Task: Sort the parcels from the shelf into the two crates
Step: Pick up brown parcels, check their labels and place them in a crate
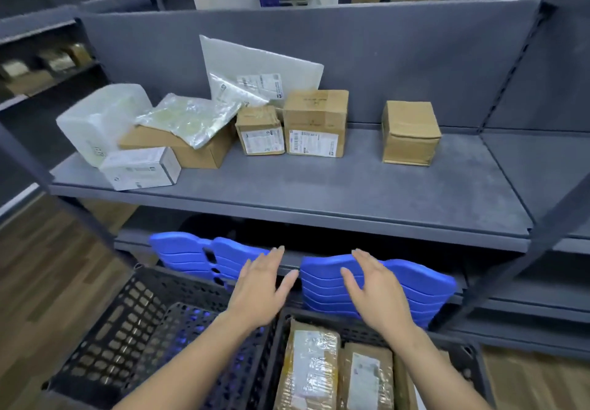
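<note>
Both hands — left hand (258,291), right hand (376,294) — are hovering over the crates (178,323), grip wide, holding nothing; parcels (314,122) are sitting on the shelf (351,192).

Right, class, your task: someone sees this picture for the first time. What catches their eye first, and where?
The open left hand and right hand hover low in the middle, above the black left crate and right crate. Behind them bright blue plastic stacks stand under the grey shelf, where parcels crowd the left and one cardboard box stands alone at right.
</note>
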The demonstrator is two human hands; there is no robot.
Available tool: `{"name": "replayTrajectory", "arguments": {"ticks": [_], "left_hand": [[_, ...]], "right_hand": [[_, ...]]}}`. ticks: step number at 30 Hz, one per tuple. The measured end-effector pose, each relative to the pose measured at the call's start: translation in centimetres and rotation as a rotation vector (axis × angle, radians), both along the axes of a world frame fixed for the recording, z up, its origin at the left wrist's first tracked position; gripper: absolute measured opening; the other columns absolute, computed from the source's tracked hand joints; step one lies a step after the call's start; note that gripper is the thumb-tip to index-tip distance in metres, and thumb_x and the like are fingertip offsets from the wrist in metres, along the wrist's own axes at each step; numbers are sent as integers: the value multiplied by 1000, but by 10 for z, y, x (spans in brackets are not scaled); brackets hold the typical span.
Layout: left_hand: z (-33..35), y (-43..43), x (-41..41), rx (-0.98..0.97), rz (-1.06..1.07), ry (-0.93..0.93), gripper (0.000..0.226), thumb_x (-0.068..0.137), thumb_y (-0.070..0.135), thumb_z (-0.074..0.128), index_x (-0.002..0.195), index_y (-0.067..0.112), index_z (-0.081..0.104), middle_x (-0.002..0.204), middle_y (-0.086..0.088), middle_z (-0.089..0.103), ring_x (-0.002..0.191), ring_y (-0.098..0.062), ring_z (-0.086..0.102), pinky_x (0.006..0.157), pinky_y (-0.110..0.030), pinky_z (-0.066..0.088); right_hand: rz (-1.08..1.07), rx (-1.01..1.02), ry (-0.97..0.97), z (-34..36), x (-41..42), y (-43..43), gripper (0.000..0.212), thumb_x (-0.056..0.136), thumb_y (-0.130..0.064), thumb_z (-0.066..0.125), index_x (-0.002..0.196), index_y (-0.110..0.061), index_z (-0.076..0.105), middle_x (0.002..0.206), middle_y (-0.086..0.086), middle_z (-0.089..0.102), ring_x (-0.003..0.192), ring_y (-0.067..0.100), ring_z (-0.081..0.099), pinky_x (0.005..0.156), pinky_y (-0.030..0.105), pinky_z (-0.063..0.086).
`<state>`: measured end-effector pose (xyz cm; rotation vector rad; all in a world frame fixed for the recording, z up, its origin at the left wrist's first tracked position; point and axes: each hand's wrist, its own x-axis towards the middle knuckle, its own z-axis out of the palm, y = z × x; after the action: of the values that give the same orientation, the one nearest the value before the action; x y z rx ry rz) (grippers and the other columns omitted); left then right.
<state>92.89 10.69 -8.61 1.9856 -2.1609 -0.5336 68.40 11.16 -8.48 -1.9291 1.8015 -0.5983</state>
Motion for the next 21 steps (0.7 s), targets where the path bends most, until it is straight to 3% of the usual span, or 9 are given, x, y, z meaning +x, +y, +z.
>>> {"name": "replayTrajectory", "arguments": {"ticks": [2,5,8,12,15,18,21], "left_hand": [[16,-29,11,-122,3,65,79,99,69,30,156,16,44,148,-8,59,135,-32,52,114,-46,39],[38,-81,19,-254,-2,159,77,97,64,32,143,8,59,132,-12,68,121,-35,60,107,-44,44],[58,-145,20,-267,15,264,61,105,48,49,148,5,52,145,-15,58,136,-33,51,115,-40,36],[81,-223,5,-255,-1,397,73,103,37,61,162,11,28,166,-4,32,154,-22,28,125,-32,20],[87,-270,-9,-255,42,602,87,90,30,72,162,20,24,156,11,38,147,-20,40,123,-41,32],[76,-303,-11,-188,169,763,104,67,47,70,158,17,29,155,4,49,140,-21,49,116,-48,43],[81,-300,-16,-198,201,883,79,69,26,73,144,20,51,141,1,54,131,-16,57,114,-44,46]], "right_hand": [[-65,-79,-71,12,9,-17,48,104,-37,58,145,-12,58,149,2,59,139,20,53,114,32,39],[-172,-163,-215,31,17,-55,40,101,-30,63,135,-8,65,133,4,68,125,23,62,109,37,47],[-230,-147,-360,50,22,-109,50,100,-32,65,144,-8,58,143,8,62,132,25,58,114,44,44],[-239,-41,-461,71,29,-194,71,101,-37,65,160,-13,34,164,3,39,152,21,36,124,34,29],[-226,13,-554,75,38,-252,76,98,-37,68,162,-20,31,164,-1,39,151,18,37,124,33,28],[-168,-3,-669,64,39,-293,62,83,-41,71,142,-33,55,134,-14,69,126,9,62,115,42,45],[-157,-44,-730,63,38,-293,48,88,-18,71,133,-33,62,119,-17,74,115,4,67,110,41,50]]}}
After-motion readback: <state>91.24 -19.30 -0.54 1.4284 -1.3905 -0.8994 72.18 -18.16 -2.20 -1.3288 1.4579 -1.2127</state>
